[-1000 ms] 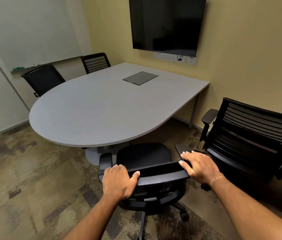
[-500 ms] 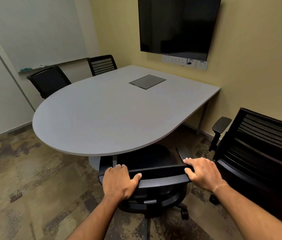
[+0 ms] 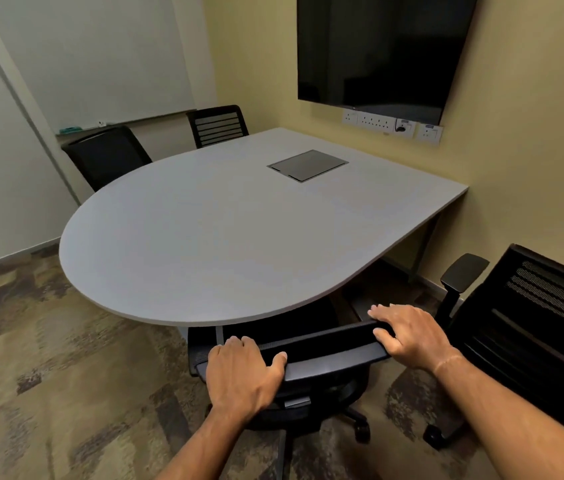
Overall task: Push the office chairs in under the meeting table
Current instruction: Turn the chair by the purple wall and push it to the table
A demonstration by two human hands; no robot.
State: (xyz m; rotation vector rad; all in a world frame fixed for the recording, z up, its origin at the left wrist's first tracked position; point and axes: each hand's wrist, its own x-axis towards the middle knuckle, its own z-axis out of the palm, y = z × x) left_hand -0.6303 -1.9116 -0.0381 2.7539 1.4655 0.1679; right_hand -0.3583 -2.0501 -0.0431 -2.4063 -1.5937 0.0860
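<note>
Office chair (image 3: 308,358) nearest the camera stands at the rounded near end of the grey worktop (image 3: 204,244), its black seat largely tucked beneath the worktop edge and only its backrest top and wheeled base showing in front. Both hands hold the top rail of that backrest. On the left hand (image 3: 242,372) the grip is closed over the rail's left end, fingers curled over the far side and thumb lying along the near face. The right hand (image 3: 408,337) rests on the rail's right end with fingers spread forward over the top and thumb against the near edge; its grip looks looser, and I cannot tell whether the fingers wrap under.

A second black mesh chair (image 3: 530,327) stands to the right, well clear of the worktop, backrest toward the camera and one armrest raised beside the yellow wall (image 3: 516,168). Two more chairs sit on the far side: one solid-backed (image 3: 107,157) at the left, close against the curved edge, and one slatted (image 3: 218,126) beside the corner.

A dark flush panel (image 3: 308,165) is set into the worktop. Above it a black screen (image 3: 384,50) hangs on the wall, with a row of sockets (image 3: 391,125) just below. Patterned brown carpet (image 3: 48,375) covers the floor
</note>
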